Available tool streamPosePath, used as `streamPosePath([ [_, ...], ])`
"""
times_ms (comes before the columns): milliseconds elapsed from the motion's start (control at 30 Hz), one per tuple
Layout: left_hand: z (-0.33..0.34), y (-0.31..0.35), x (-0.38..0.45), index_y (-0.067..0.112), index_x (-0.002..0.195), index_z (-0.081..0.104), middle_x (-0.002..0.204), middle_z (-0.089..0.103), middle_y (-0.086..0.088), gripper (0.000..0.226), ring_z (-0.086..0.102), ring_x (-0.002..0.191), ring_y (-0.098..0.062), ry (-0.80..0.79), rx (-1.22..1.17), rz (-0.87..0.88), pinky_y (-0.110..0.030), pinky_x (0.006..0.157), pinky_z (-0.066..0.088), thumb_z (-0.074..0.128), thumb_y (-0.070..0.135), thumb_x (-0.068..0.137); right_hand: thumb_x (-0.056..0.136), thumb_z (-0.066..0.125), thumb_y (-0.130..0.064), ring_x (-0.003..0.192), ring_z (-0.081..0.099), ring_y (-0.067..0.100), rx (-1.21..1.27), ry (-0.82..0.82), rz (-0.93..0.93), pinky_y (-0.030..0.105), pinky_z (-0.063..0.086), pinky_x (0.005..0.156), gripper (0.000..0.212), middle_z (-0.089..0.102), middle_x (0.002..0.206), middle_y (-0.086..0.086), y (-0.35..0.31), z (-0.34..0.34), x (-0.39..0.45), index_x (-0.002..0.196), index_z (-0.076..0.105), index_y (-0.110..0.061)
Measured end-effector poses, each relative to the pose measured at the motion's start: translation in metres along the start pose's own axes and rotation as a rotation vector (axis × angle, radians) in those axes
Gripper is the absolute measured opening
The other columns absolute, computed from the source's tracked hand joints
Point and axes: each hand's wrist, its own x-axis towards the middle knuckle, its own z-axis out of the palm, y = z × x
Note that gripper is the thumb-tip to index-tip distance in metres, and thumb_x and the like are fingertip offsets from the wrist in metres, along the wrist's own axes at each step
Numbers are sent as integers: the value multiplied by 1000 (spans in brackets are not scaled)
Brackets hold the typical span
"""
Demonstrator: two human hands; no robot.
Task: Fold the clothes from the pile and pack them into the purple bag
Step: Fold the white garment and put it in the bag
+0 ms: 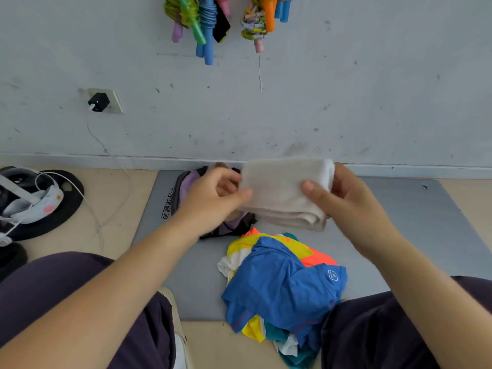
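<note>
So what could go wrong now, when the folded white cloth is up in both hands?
The folded white cloth is only pinched at its ends by the left hand and right hand, so its layers might slip open. The purple bag lies mostly hidden behind the left hand, so the cloth could miss its opening. It might also drop onto the unfolded colourful clothes pile below.

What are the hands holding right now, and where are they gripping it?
A folded white cloth. The left hand pinches its left edge and the right hand grips its right end, above the purple bag.
</note>
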Motion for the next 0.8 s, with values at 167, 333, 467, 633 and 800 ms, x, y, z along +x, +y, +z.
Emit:
streamPosePath([
  [167, 19, 3, -7, 36, 83, 78, 90, 77, 4, 29, 74, 86, -16, -312, -564, -265, -39, 76, 61, 61, 60, 84, 71, 85, -15, 97, 50, 7, -421, -148, -465, 17, 40, 77, 40, 54, 104, -7, 10, 38, -15, 100, 57, -19],
  [333, 20, -9, -2, 51, 67, 73, 82, 76, 12, 41, 73, 77, -6, -182, -713, -117, -25, 60, 58, 65, 17, 89, 76, 77, -42, 107, 52, 7, -419, -125, -410, 11, 38, 85, 33, 56, 108, -6, 8, 39, -16, 94, 61, -20],
  [467, 22, -6, -4, 42, 89, 76, 105, 76, 3, 27, 72, 97, -15, -213, -710, -36, -27, 72, 58, 73, 17, 81, 86, 66, -40, 78, 56, -1, -206, 100, -57, 13, 43, 65, 26, 61, 92, -6, 5, 37, -8, 100, 55, -20],
  [633, 24, -3, -9, 40, 85, 77, 94, 77, 3, 24, 74, 88, -16, -210, -735, -5, -32, 66, 59, 71, 17, 79, 88, 67, -39, 71, 51, 18, -72, -105, 43, 35, 41, 62, 43, 57, 80, 22, 8, 38, -9, 91, 59, 3],
  [800, 16, 5, -9, 24, 99, 76, 109, 73, -12, 21, 71, 101, -30, -253, -737, -44, -44, 73, 59, 73, 18, 79, 68, 74, -52, 86, 67, -2, 104, -148, 157, 16, 54, 67, 62, 68, 102, -8, 5, 35, -7, 112, 55, -14],
])
